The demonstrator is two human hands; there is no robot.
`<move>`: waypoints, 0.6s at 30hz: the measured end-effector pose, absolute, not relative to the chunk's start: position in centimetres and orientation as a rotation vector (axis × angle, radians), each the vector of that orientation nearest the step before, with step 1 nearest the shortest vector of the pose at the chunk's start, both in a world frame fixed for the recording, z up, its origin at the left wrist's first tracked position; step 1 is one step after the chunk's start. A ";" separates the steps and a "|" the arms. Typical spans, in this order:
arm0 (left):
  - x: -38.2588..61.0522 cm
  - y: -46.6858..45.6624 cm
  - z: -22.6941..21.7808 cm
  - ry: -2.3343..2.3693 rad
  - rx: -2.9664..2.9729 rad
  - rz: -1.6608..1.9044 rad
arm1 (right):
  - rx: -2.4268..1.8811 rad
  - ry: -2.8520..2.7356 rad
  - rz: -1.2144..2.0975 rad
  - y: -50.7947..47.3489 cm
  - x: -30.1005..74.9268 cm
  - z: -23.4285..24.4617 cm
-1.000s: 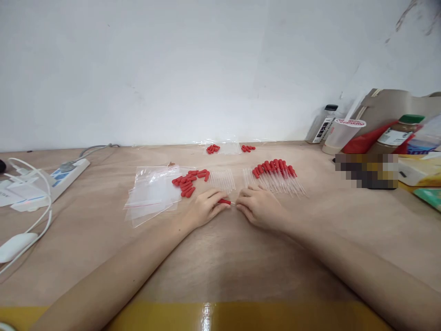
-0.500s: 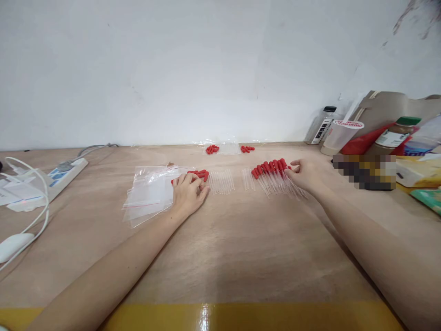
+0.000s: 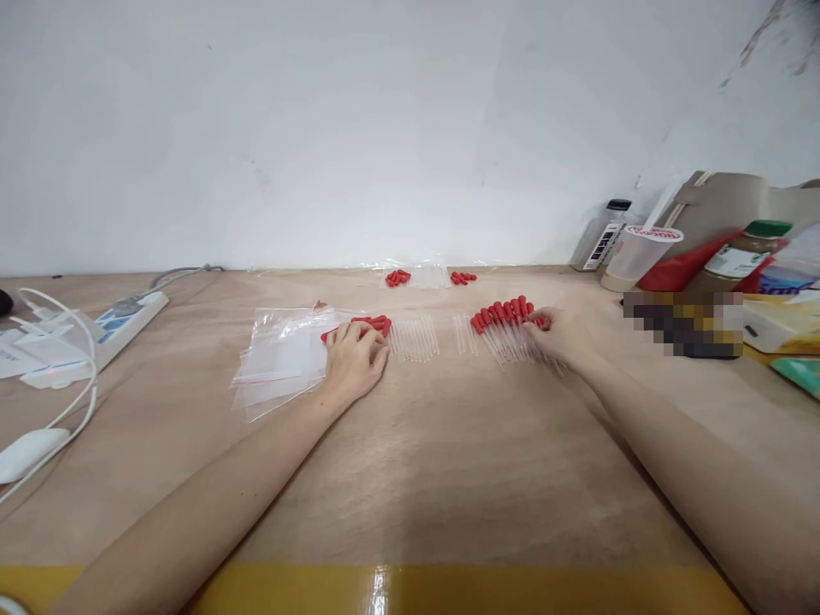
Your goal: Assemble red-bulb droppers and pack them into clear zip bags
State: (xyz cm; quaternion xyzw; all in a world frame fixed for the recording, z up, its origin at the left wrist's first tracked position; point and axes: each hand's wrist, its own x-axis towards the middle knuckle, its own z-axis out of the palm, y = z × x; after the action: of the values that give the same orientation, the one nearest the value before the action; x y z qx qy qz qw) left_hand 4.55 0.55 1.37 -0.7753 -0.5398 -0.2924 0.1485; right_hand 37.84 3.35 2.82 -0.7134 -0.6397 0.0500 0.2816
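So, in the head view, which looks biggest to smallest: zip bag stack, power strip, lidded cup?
1. Stack of clear zip bags, largest.
2. White power strip, next.
3. Lidded plastic cup, smallest, though it stands farther back, so that is unsure.

So the clear plastic zip bags are lying left of the loose red rubber bulbs, clear pipette tubes sitting right, red-capped droppers further right.

Left hand lies palm down on the worktop, fingers curled; right hand, well to its right, is loosely cupped, knuckles up.
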 end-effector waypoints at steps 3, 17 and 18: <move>4.6 0.6 1.4 -1.572 -2.202 -0.845 | -1.896 -1.703 0.066 2.9 37.3 3.2; 3.8 1.6 1.8 -1.632 -2.067 -0.785 | -2.046 -1.916 0.093 4.0 29.1 3.9; 3.8 1.8 2.0 -1.622 -2.066 -0.769 | -2.054 -1.919 0.117 4.3 29.0 3.8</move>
State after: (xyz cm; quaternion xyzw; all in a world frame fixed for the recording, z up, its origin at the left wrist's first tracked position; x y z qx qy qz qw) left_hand 3.75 1.76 1.98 -0.7393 -0.5807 -0.2754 0.2009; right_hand 29.04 4.32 3.83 -0.7203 -0.6729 0.0412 0.1633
